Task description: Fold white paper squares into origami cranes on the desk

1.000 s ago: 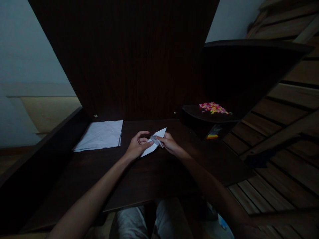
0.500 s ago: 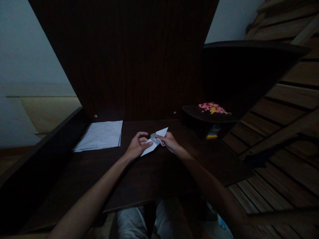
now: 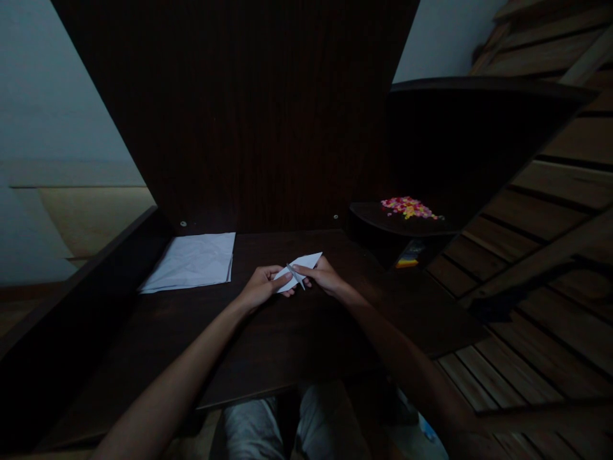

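pinching folded paper (image 3: pixel 311 260), the left hand (image 3: pixel 260 284) and right hand (image 3: pixel 326 276) nearly meet over the worktop (image 3: pixel 287 342). thumbs (image 3: pixel 305 271) lie on top, forearms (image 3: pixel 177 361) slanting inward.

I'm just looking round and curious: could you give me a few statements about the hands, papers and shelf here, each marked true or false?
1. The left hand and right hand both hold a folded white paper. True.
2. Small colourful pieces lie on the low shelf. True.
3. The stack of white sheets is right of both hands. False: the stack of white sheets lies to their left.
4. That stack rests on the dark desk. True.
5. The right hand is touching the colourful pieces. False: it is well apart from them.
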The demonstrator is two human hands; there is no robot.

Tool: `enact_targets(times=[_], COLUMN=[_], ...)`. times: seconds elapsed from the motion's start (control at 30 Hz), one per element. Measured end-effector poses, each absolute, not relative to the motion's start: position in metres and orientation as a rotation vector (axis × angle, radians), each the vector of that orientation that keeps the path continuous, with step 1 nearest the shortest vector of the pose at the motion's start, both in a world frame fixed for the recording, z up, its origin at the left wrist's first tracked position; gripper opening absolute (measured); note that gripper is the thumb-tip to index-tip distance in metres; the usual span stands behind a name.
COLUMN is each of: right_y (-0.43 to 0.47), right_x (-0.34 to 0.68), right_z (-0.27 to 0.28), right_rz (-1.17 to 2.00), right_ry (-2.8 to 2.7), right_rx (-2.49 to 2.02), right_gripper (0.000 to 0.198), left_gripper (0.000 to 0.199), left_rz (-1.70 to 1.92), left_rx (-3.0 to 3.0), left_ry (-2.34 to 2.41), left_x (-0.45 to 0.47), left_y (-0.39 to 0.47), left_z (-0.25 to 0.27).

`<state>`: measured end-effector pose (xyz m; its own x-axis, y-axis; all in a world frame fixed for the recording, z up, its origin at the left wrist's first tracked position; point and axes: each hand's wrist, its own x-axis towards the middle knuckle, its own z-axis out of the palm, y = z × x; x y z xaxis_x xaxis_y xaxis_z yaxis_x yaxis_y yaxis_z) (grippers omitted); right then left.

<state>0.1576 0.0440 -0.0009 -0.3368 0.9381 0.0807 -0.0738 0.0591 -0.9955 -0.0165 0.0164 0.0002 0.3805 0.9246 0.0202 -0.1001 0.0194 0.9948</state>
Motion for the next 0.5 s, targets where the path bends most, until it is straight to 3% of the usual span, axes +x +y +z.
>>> enact_targets(times=[0.5], right_y=[0.0477], right_x=[0.1628], right_z=[0.0018], right_rz=[1.412], right_ry=[-1.400], right_rx=[-0.913], right_gripper=[0.031], left_gripper=[0.040], left_rz=[0.909], left_rx=[1.373], left_ry=[0.872], left_x=[-0.0193], left_y=[0.0168], left_z=[0.0079])
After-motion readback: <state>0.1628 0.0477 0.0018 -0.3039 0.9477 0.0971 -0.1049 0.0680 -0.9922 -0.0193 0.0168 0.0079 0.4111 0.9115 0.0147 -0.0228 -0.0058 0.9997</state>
